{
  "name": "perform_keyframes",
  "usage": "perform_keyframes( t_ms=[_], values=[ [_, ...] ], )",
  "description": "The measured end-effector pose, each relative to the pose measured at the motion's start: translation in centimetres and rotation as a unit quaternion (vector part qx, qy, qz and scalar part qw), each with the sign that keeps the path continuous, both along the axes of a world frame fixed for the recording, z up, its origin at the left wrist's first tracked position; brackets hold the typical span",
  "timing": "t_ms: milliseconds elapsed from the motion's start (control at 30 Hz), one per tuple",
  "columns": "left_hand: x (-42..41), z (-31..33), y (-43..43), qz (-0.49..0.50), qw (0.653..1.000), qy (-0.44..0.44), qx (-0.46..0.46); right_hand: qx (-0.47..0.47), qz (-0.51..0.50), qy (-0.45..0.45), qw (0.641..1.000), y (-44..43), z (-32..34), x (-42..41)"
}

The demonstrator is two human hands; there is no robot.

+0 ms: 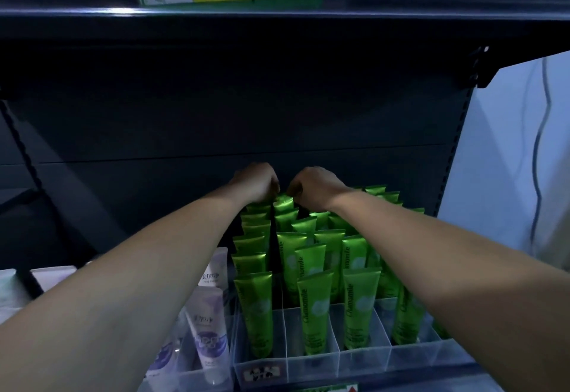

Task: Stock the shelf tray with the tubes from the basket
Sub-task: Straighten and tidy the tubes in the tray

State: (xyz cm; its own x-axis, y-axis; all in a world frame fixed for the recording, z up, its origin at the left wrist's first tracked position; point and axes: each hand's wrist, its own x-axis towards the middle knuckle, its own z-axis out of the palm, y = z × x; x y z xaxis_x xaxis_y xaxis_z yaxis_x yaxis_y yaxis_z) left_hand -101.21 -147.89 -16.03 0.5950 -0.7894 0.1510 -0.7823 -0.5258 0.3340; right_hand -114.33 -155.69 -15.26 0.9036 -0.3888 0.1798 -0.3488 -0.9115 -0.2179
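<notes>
Fingers point(274, 184) of L hand point(256, 182) and R hand point(314, 188) curl tight, pinching tops of tubes point(311, 256) at back of tray point(311, 357). Tray approx. full: 4+ lanes, roughly 30 tubes upright, exact no. unclear. Basket not in view, so remainder unknown. 3 purple tubes point(209, 330) at left.

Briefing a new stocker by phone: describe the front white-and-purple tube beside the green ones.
On the dark shelf, find the clear divided tray packed with green tubes. Left of its front corner stands a white tube with a purple patch low down. Its right-hand neighbours are green, and a second pale tube stands behind it.
</notes>
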Motion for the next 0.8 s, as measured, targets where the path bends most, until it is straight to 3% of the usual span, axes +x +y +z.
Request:
perform_keyframes(
  t_ms=[800],
  values=[
    [0.2,-1.2,-1.1,0.011,0.999,-0.016,-0.04,0.039,-0.011,-0.063,0.997,-0.9,-1.0,0.1]
  ],
)
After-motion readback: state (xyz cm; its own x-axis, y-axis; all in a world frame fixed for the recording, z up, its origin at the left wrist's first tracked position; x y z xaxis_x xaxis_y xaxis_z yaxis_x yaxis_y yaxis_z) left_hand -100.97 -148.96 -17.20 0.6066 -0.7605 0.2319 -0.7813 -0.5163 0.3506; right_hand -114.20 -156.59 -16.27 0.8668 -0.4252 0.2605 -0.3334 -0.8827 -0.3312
